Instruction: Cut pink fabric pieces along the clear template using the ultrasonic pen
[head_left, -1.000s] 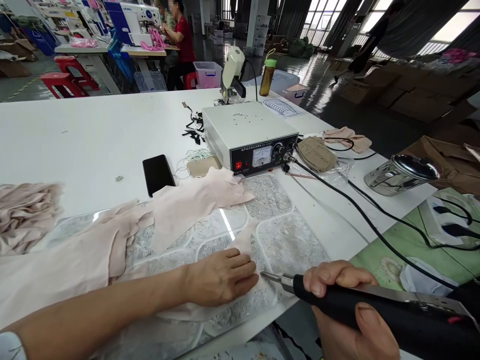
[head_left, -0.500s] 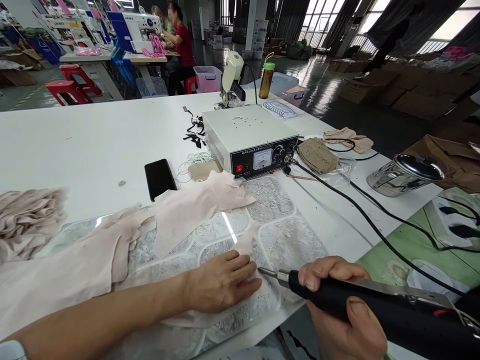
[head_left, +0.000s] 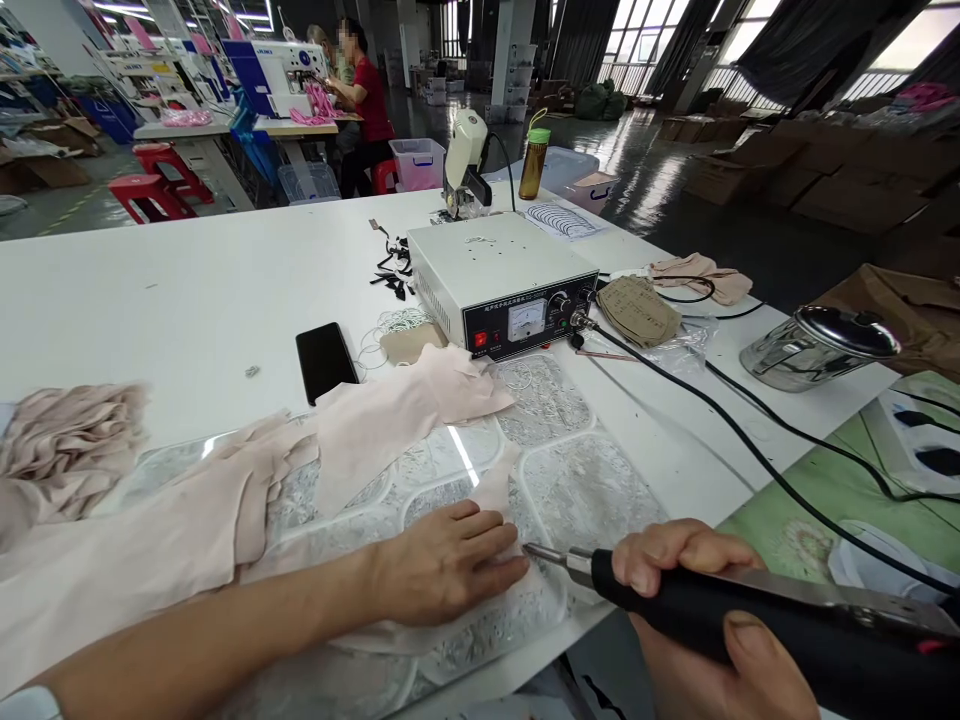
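Observation:
My left hand (head_left: 454,562) lies palm down with its fingers stretched over a small pale pink fabric piece (head_left: 496,482), pressing it to a clear patterned mat (head_left: 585,485). My right hand (head_left: 697,590) is wrapped round a black handheld ultrasonic welder (head_left: 675,610) with a pointed metal tip. That tip is just right of my left fingertips, at the fabric's edge; whether it touches the cloth I cannot tell. Beyond my left hand lies another pale pink fabric piece (head_left: 409,405). Layered fabric pieces (head_left: 150,540) spread under and beside my left forearm.
A control box (head_left: 502,270) with a lit red switch stands behind the mat, its black cable (head_left: 705,415) running right. A phone (head_left: 326,362) lies left of it. Bunched fabric (head_left: 82,440) sits far left, a lidded glass jar (head_left: 817,350) at right. A person in red (head_left: 367,100) sits beyond.
The view has shifted slightly. The welder's handle has moved a little right and down with my right hand, its tip still beside my left fingertips. My left hand stays on the fabric.

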